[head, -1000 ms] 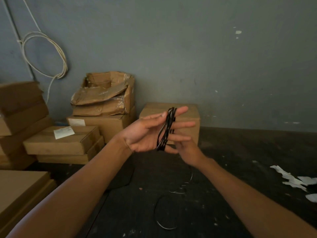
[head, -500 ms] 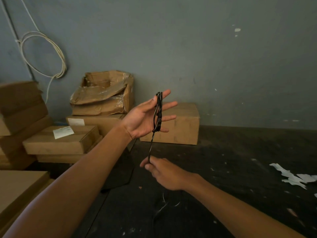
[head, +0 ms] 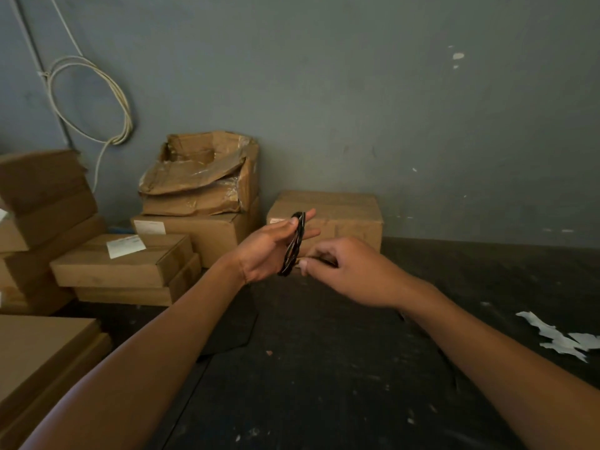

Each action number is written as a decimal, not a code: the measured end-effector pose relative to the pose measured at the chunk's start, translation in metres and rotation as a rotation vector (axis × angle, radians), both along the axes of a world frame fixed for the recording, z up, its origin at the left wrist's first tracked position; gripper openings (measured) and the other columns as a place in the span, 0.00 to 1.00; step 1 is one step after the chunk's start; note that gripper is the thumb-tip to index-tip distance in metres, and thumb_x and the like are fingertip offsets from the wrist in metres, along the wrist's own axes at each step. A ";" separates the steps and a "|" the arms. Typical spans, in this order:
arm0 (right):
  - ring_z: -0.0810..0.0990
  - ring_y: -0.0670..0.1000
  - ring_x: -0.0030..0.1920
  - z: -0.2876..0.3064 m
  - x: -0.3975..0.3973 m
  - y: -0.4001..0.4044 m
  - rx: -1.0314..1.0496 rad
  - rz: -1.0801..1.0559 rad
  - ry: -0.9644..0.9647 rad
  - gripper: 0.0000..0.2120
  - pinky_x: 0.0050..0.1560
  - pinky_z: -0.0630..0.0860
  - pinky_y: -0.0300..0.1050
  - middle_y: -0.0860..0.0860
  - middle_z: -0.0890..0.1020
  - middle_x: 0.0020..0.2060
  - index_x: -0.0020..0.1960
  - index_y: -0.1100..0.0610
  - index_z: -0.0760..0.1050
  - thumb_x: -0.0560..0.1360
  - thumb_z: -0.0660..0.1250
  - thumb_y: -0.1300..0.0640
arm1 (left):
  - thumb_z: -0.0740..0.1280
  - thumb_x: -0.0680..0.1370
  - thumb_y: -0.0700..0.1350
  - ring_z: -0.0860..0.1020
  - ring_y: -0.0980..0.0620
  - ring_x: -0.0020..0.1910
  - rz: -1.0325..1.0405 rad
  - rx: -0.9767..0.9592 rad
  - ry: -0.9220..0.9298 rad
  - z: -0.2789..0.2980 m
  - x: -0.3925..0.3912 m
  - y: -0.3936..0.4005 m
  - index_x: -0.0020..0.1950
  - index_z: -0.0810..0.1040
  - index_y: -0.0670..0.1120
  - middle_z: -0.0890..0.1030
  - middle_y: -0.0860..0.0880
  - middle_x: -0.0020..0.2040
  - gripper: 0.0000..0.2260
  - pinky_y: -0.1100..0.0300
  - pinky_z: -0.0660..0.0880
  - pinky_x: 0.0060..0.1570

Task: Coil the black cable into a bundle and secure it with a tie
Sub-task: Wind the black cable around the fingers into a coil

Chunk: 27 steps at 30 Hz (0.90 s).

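Since half a second ago the right hand (head: 347, 271) has risen from low over the floor to the bottom end of the thin black cable (head: 293, 245), and the slack strand that hung between the two hands is gone; the left hand (head: 272, 246) has dropped a little. The cable now sits wound in a narrow, upright bundle of loops around the left hand, whose fingers are spread wide and whose thumb lies against the top of the loops. The right hand is curled, thumb and forefinger pinched together just beside the lower end of the bundle; what they grip is too small to tell. Both hands are held above the dark floor (head: 324, 368). Behind them a closed brown cardboard box (head: 350, 216) stands against the grey wall (head: 357, 108). Torn white paper scraps (head: 558, 339) lie on the floor to the right.
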State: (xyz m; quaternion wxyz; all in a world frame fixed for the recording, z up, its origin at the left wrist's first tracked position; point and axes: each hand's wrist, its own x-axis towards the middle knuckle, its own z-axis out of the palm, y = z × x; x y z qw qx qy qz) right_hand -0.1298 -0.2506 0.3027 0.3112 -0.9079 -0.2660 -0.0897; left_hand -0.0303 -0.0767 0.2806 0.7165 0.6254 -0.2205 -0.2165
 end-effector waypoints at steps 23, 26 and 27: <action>0.79 0.56 0.40 0.048 0.046 -0.052 0.115 -0.167 -0.261 0.09 0.45 0.76 0.54 0.56 0.84 0.39 0.46 0.56 0.83 0.74 0.71 0.50 | 0.57 0.80 0.53 0.65 0.38 0.74 -0.423 0.020 0.079 -0.005 -0.030 0.001 0.74 0.67 0.58 0.70 0.46 0.74 0.22 0.26 0.49 0.69; 0.81 0.60 0.45 0.040 0.051 -0.054 0.132 -0.145 -0.287 0.08 0.49 0.77 0.60 0.57 0.85 0.42 0.48 0.56 0.83 0.77 0.68 0.51 | 0.55 0.80 0.53 0.65 0.37 0.74 -0.487 -0.057 0.094 -0.004 -0.032 0.002 0.76 0.63 0.57 0.66 0.43 0.76 0.23 0.26 0.50 0.69; 0.81 0.60 0.45 0.038 0.052 -0.054 0.143 -0.139 -0.292 0.08 0.50 0.78 0.59 0.56 0.85 0.43 0.48 0.55 0.82 0.77 0.68 0.52 | 0.54 0.80 0.53 0.65 0.36 0.74 -0.503 -0.082 0.096 -0.003 -0.033 0.001 0.77 0.62 0.57 0.65 0.43 0.77 0.23 0.26 0.51 0.68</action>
